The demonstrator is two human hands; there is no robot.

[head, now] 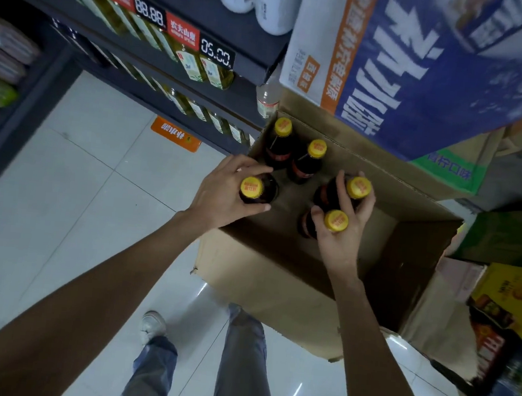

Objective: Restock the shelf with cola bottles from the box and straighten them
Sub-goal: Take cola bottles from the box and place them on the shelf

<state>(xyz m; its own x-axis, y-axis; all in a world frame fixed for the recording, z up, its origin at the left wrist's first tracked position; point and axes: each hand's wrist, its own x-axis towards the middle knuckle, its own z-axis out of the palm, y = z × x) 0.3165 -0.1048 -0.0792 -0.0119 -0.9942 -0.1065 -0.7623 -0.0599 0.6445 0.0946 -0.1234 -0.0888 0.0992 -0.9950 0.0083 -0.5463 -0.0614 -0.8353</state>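
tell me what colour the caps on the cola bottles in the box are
Yellow, with red print on top. The cap in the left hand shows it best in the head view.

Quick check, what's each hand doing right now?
Left hand: closed around one cola bottle at its neck.
Right hand: closed on two cola bottles, gripped together over the open box.

A large blue-and-white printed carton [423, 63] is sitting above a green-labelled carton [448, 170]. An orange floor sticker [175, 135] is lying on pale glossy tiles [76, 162]. Yellow-green drink bottles [215, 73] are lining dark racks.
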